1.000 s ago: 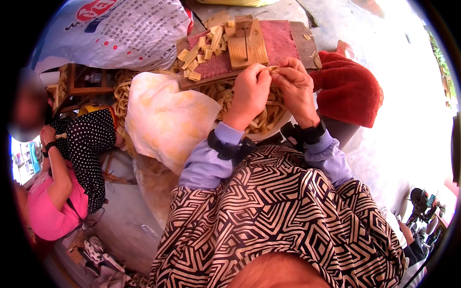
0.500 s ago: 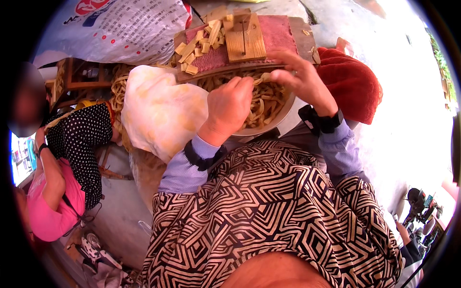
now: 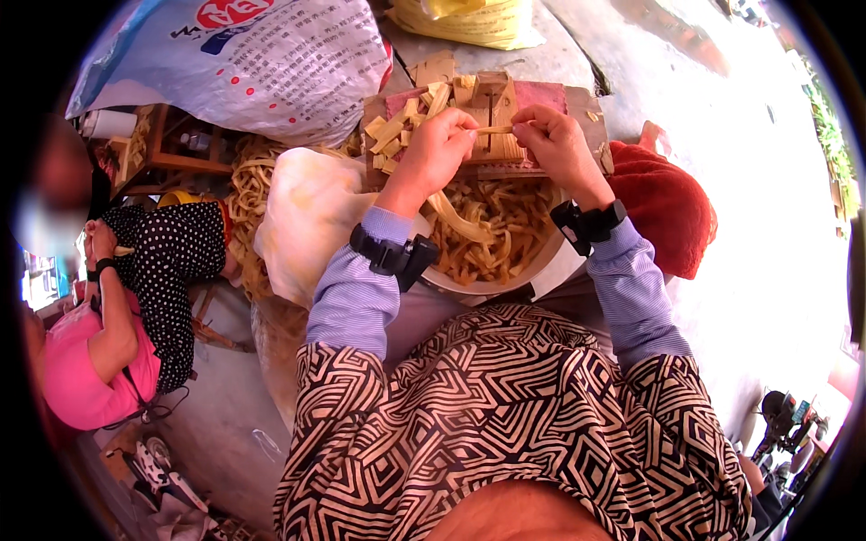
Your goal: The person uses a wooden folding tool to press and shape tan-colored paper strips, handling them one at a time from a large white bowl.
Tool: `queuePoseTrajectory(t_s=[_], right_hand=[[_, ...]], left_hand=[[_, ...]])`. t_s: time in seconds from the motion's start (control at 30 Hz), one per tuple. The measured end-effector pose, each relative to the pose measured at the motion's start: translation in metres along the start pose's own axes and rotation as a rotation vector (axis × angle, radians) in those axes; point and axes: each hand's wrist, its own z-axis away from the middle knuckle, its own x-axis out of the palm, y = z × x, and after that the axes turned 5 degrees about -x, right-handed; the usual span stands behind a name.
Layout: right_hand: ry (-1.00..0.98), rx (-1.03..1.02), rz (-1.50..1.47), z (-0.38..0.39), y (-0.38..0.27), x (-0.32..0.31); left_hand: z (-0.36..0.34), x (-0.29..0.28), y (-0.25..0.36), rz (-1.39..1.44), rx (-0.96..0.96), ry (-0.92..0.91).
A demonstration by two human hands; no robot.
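My left hand (image 3: 435, 151) and my right hand (image 3: 561, 151) are both closed, pinching a pale yellow strip (image 3: 495, 130) stretched level between them. The strip lies across the front of a wooden block (image 3: 497, 93) with a dark upright slit or blade in its middle. A longer strip (image 3: 458, 216) trails below my left hand onto the heap of curled yellowish strips (image 3: 498, 243) in a round pale basin (image 3: 478, 288). The block stands on a wooden board (image 3: 591, 131) covered with pink cloth (image 3: 548, 96). Short cut pieces (image 3: 388, 135) are piled to its left.
A white, yellow-stained cloth bundle (image 3: 307, 216) sits left of the basin, a red cloth (image 3: 663, 207) right. Beyond are a large printed sack (image 3: 298, 72) and a yellow bag (image 3: 469, 22). A person in pink (image 3: 90, 361) sits at far left, near more loose strips (image 3: 248, 194).
Both hands have moved up from over the basin to the block. The strip now shows taut between them. The view has shifted, with more of the yellow bag showing.
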Motion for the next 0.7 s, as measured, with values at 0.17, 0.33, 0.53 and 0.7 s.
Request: queuePoseTrajectory(t_s=[0.17,0.33,0.53,0.7], right_hand=[[0.058,-0.141,0.088,-0.012,0.023,0.011],[0.008,-0.070,0.323,-0.010,0.022,0.014],[0.084,-0.378,0.068,0.023,0.001,0.006],[0.088,-0.182,0.259,0.033,-0.015,0.019]], left_hand=[[-0.022,-0.001,-0.016,-0.032,0.000,0.060],[-0.030,0.000,-0.038,-0.536,0.170,0.358],[0.016,0.013,-0.038,-0.016,-0.027,0.045],[0.040,0.051,0.003,0.538,-0.142,-0.155]])
